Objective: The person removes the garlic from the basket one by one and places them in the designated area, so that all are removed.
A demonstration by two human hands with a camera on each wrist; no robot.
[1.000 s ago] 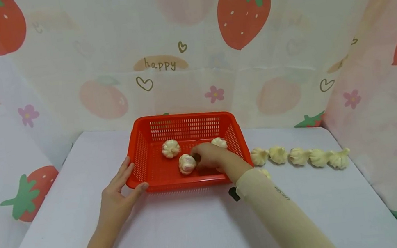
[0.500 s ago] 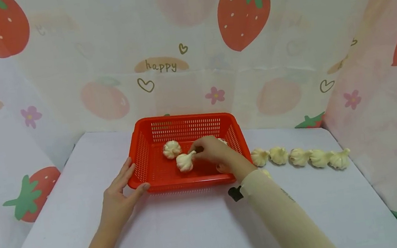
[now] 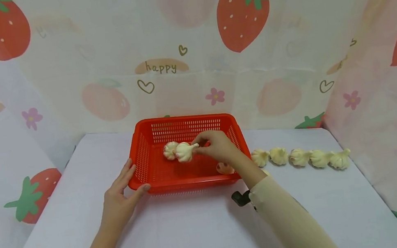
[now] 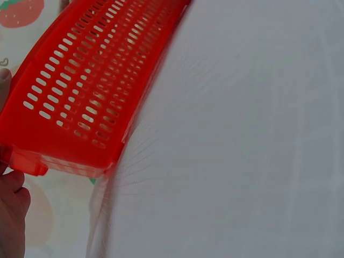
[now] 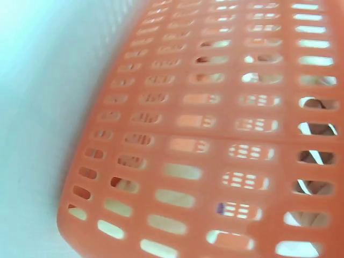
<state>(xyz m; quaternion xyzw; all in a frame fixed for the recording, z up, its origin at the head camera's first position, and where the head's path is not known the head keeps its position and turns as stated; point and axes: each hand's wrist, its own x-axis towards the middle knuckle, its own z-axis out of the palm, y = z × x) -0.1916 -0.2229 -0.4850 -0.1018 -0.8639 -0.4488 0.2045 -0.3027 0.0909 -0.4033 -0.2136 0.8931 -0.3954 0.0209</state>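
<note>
In the head view a red slotted plastic basket point(image 3: 190, 180) stands on the table. My left hand point(image 3: 118, 198) holds its front left corner, thumb on the front rim and fingers along the left side. The left wrist view shows the basket point(image 4: 80, 129) with fingers point(image 4: 12, 196) bent at its edge. Over the basket, my right hand point(image 3: 218, 146) pinches a garlic bulb point(image 3: 184, 153) by its stem. Behind and left of that bulb lies a second garlic bulb point(image 3: 169, 151); another bulb point(image 3: 224, 168) sits near the front right. In the right wrist view the basket wall point(image 5: 226, 134) hides most of the hand.
Several pale garlic bulbs point(image 3: 299, 157) lie in a row to the right of the basket. One more bulb point(image 3: 266, 172) is partly hidden by the right forearm. A strawberry-printed cloth point(image 3: 175, 89) hangs behind the white table point(image 3: 189, 232).
My right hand has risen and moved back from the basket's floor, bringing the pinched garlic bulb up by its stem. The bulb at the front right has come into sight. The left hand stays put.
</note>
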